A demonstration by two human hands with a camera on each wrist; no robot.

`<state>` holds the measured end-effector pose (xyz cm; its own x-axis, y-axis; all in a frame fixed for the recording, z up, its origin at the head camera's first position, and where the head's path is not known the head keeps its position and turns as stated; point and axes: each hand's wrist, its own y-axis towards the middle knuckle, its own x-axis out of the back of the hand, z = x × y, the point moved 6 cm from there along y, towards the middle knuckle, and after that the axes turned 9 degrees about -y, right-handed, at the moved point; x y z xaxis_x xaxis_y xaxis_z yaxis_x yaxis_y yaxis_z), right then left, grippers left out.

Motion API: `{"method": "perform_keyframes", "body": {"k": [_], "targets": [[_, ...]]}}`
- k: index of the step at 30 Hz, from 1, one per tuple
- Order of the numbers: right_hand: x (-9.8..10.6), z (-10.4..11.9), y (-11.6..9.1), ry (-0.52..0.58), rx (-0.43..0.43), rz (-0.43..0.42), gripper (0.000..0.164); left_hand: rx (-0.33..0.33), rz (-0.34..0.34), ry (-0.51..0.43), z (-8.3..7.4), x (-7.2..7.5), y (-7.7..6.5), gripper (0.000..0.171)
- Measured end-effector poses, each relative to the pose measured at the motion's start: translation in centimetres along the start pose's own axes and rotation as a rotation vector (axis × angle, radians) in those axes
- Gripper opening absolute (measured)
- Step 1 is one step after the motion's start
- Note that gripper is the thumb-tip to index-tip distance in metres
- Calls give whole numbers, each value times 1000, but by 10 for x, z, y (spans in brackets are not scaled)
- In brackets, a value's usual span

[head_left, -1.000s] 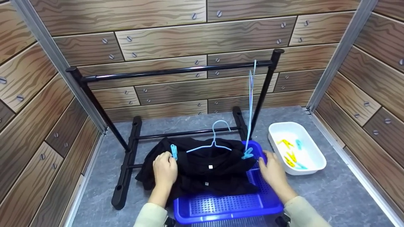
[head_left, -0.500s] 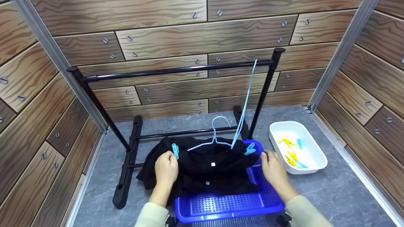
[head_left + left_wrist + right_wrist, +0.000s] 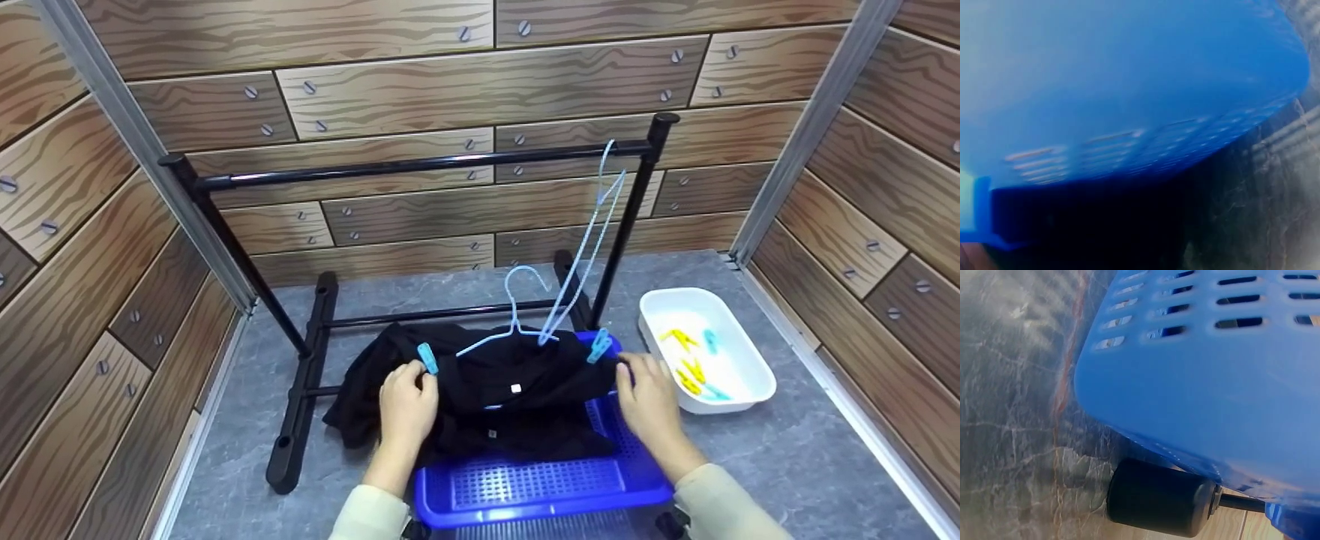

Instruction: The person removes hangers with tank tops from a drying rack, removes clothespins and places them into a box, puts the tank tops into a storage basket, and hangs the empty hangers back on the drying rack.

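A black shirt [image 3: 480,382] lies bunched over a blue basket [image 3: 540,517], a pale blue hanger [image 3: 515,322] in its neck. Light blue clothespins clip its two shoulders, a left clothespin [image 3: 427,358] and a right clothespin [image 3: 599,346]. My left hand [image 3: 409,405] grips the cloth just below the left clothespin, fingers curled. At the other shoulder my right hand [image 3: 649,397] pinches the shirt's edge beside the right clothespin; its fingertips are partly hidden. Neither hand's hold shows in the wrist views, where the basket's slotted wall [image 3: 1145,84] fills much of the left one.
A black rack [image 3: 420,169] stands behind the basket. From its bar's right end a second pale blue hanger [image 3: 589,240] hangs down to the shirt. A white tub [image 3: 739,330] with several yellow and blue clothespins sits at right. Plank-patterned walls close in three sides.
My left hand has shifted slightly right with its clothespin. The shirt's right shoulder and its hanger have risen a little. The hanger on the bar has swung and turned.
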<state>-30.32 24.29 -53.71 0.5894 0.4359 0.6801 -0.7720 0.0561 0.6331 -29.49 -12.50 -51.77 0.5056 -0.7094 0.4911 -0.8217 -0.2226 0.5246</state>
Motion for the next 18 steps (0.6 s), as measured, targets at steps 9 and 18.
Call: {"method": "perform_keyframes", "body": {"k": [9,18], "targets": [[4,6,-1,40,101,-27,27,-142,-42,0,-3,-12,-10,10],[4,7,1,136,27,26,31,-220,-50,37,-6,-16,-18,7]]}}
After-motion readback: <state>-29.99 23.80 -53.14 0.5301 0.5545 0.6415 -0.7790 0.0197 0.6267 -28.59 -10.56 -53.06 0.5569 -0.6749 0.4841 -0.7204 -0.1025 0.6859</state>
